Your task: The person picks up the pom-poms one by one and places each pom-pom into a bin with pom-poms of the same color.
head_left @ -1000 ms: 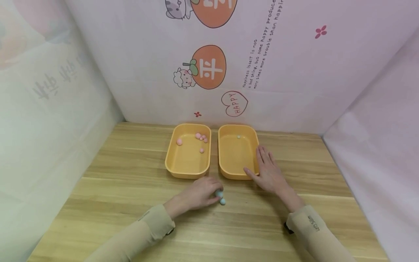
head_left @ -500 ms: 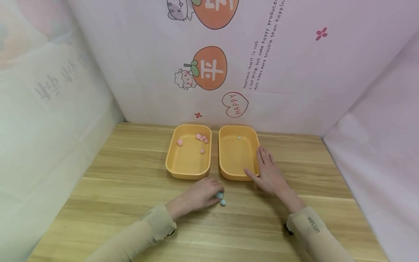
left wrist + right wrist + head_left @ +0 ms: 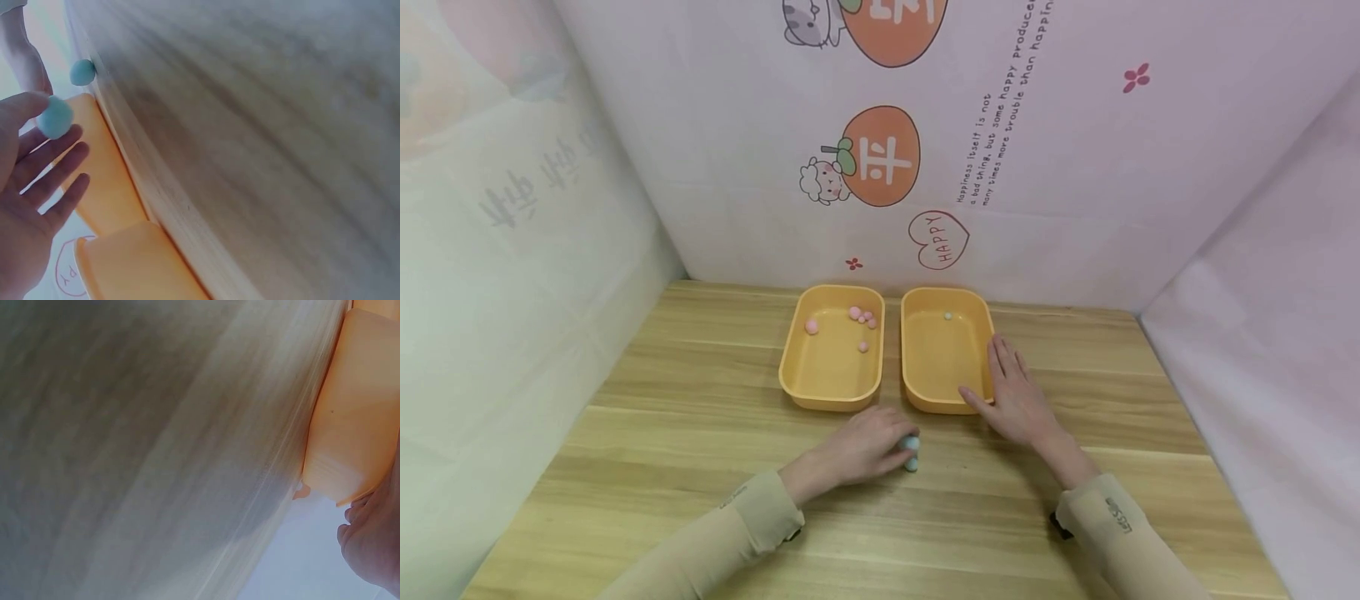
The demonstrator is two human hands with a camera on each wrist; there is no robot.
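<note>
My left hand (image 3: 867,444) pinches a light blue pom-pom (image 3: 55,117) between thumb and index finger, just above the table. In the left wrist view its other fingers are spread out. A second light blue pom-pom (image 3: 82,72) lies on the wood close by, partly beneath the held one in the head view. My right hand (image 3: 1018,400) rests against the right side of the right yellow tray (image 3: 946,407), its fingers straight and the thumb over the near corner. One small pale pom-pom (image 3: 947,316) lies at the back inside that tray.
Left of it stands a matching yellow tray (image 3: 831,402) with several pink pom-poms (image 3: 812,327) inside. A narrow gap separates the trays. Printed white cloth (image 3: 1045,258) rises behind the wooden table (image 3: 700,392) and along both sides.
My left hand has shifted slightly to the right with the light blue pom-pom, which now overlaps the second one more in the head view. The right hand stays in place.
</note>
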